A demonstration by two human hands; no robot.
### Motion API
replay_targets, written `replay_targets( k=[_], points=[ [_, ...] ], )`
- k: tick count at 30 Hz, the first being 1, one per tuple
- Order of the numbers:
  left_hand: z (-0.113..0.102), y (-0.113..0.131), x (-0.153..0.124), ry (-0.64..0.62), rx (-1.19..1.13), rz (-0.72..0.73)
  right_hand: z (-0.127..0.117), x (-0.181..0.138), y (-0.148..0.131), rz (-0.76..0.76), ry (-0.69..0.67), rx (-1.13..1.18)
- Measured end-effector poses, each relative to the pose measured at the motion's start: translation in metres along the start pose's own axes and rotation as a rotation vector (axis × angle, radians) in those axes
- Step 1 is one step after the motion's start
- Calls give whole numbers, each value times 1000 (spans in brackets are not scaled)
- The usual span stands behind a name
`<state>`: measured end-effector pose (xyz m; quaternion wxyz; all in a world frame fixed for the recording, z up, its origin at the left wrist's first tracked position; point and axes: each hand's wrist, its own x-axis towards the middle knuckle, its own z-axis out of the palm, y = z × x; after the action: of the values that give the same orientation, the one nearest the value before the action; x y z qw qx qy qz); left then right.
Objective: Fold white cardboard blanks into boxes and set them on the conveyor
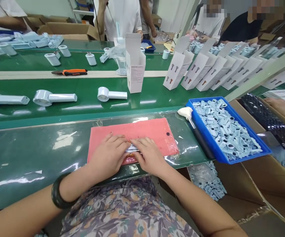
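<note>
My left hand [109,154] and my right hand [149,154] rest side by side on a pink mat [132,131] at the front of the green bench. Their fingertips meet over a small white piece [131,147] lying on the mat, mostly hidden between them. Both hands have the fingers curled and pressed down on that piece. A dark bangle [57,194] circles my left wrist.
A blue bin [215,149] of small pale parts sits right of the mat, a brush [193,123] beside it. Pale handheld devices [111,94] lie on the conveyor, with an open white box [135,65], a row of boxes [206,70] and orange-handled pliers [70,72]. Other people work across.
</note>
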<state>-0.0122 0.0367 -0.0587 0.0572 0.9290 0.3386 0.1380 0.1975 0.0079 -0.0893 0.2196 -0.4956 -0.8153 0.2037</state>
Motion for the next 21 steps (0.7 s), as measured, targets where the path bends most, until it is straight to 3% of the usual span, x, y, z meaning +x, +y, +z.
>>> replay_targets(
  k=[9, 16, 18, 21],
  points=[
    [-1, 2, -1, -15, 87, 30, 0, 1, 5, -99, -34, -116],
    [-7, 4, -1, 3, 246, 64, 4, -2, 5, -43, 61, 113],
    [-14, -14, 1, 6, 305, 97, 5, -6, 8, -35, 120, 202],
    [-37, -71, 10, 30, 440, 86, 2, -17, 22, -9, 232, 190]
  ],
)
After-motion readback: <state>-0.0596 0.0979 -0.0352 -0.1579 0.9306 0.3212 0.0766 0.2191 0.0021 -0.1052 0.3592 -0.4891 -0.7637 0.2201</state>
